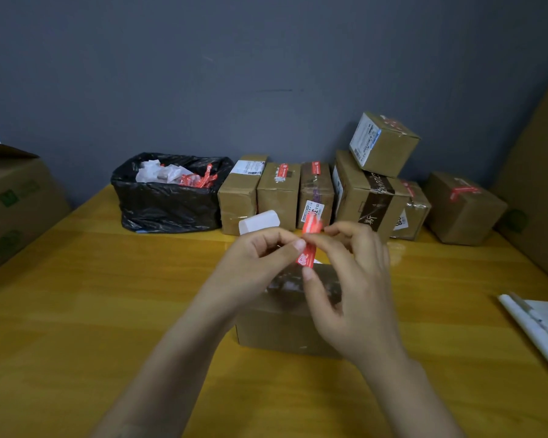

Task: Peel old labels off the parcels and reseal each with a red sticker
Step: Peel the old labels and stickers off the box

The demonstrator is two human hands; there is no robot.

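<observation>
A red sticker [307, 252] is held upright above a brown cardboard parcel [276, 324] that sits in the middle of the yellow table [92, 295]. My left hand [260, 263] pinches the sticker from the left with thumb and forefinger. My right hand [351, 289] pinches it from the right, thumb below and fingers above. The parcel's top shows a dark torn patch with white label remains. Both hands hide much of the parcel's top and right side.
A black rubbish bag [168, 197] with crumpled paper and red scraps stands at the back left. Several brown parcels [370, 197] line the wall, some bearing red stickers. A white roll [260, 221] lies before them. Large cartons [16, 200] flank both sides; white sheets [544, 330] lie at right.
</observation>
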